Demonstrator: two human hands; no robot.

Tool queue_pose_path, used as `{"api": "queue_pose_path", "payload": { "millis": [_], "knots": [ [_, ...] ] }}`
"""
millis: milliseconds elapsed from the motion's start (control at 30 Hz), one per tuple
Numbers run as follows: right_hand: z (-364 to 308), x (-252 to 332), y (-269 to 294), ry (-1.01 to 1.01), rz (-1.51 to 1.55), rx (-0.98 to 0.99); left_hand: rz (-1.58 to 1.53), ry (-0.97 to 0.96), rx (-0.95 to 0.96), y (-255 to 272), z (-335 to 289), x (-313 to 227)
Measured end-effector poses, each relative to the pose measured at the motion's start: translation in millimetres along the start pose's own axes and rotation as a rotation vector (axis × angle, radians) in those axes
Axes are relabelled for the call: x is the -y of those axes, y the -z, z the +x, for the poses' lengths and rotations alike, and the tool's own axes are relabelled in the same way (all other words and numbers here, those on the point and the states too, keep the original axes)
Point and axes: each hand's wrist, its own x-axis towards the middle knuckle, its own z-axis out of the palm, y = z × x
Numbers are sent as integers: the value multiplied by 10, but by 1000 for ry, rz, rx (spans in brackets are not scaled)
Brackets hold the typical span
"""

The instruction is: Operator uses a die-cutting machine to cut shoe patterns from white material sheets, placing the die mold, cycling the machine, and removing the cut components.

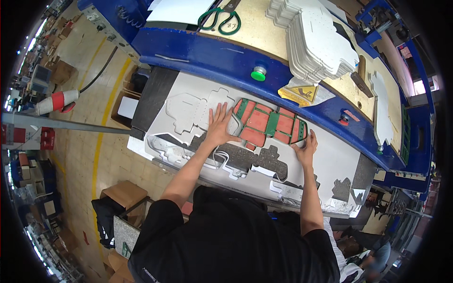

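Head view: red-green die [272,124] between hands [218,132]

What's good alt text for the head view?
A person's left hand and right hand frame a red-and-green shaped form on a pale sheet. Beyond it, a blue machine bears green-handled scissors and a stack of white cutouts.

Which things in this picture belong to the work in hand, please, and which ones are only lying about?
In the work:
red-and-green form, between the left hand and right hand
pale sheet under it
perhaps the stack of white pieces

Apparently just lying about:
green-handled scissors
brown-handled tool
cardboard box on the floor
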Motion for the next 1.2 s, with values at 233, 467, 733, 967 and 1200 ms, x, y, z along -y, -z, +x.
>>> {"api": "queue_pose_path", "payload": {
  "millis": [233, 467, 733, 967, 1200],
  "knots": [
    [-4, 31, -40, 41, -53, -43, -35, 16, 37, 20, 9, 21],
    [18, 4, -22, 68, -21, -41, -33, 18, 31, 28, 39, 12],
    [-12, 20, -9, 71, -3, -23, -41, 10, 20, 58, 22, 10],
    [-32, -4, -5, 83, -20, -29, -61, 18, 21, 59, 27, -32],
    [4, -3, -36, 85, -21, -13, -88, 18, 24, 69, 40, -5]
  ]
}}
